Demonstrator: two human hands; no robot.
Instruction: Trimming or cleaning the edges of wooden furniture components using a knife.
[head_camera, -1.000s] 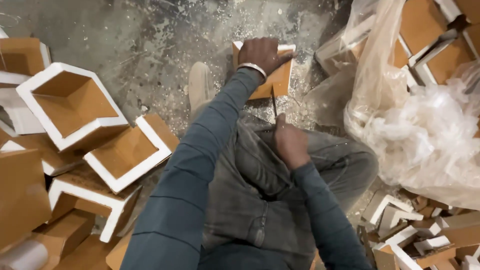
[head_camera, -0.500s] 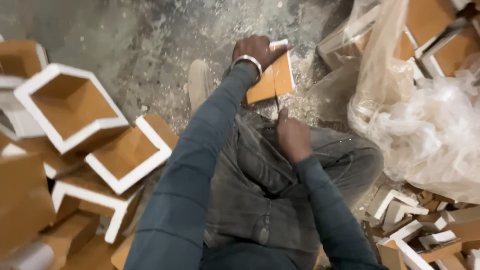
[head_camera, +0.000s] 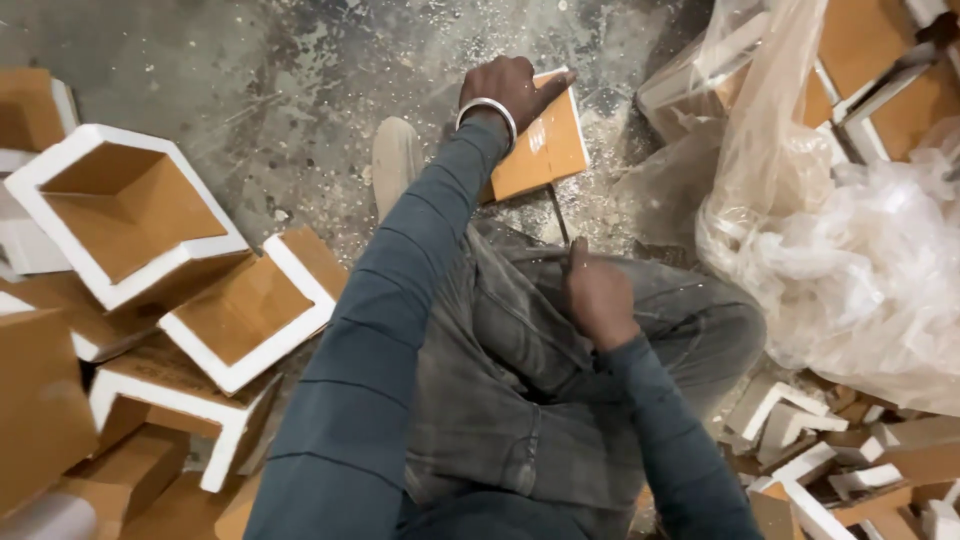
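Observation:
My left hand (head_camera: 512, 88) rests on top of an orange-brown block with a white foam edge (head_camera: 540, 150), pressing it against the dusty floor; a silver bangle circles the wrist. My right hand (head_camera: 595, 290) is closed around a thin dark blade (head_camera: 558, 215) whose tip reaches the block's near edge. I sit with my knees in grey trousers spread under both arms, and one pale shoe (head_camera: 396, 160) shows beside the block.
Several white-edged cardboard corner pieces (head_camera: 130, 210) are piled at the left. A crumpled clear plastic bag (head_camera: 860, 270) with more pieces lies at the right. Small offcuts (head_camera: 800, 450) litter the lower right. The concrete floor (head_camera: 300, 70) carries white dust.
My left hand has shifted the block slightly while staying on top of it. My right hand with the blade has kept its place near the block's near edge.

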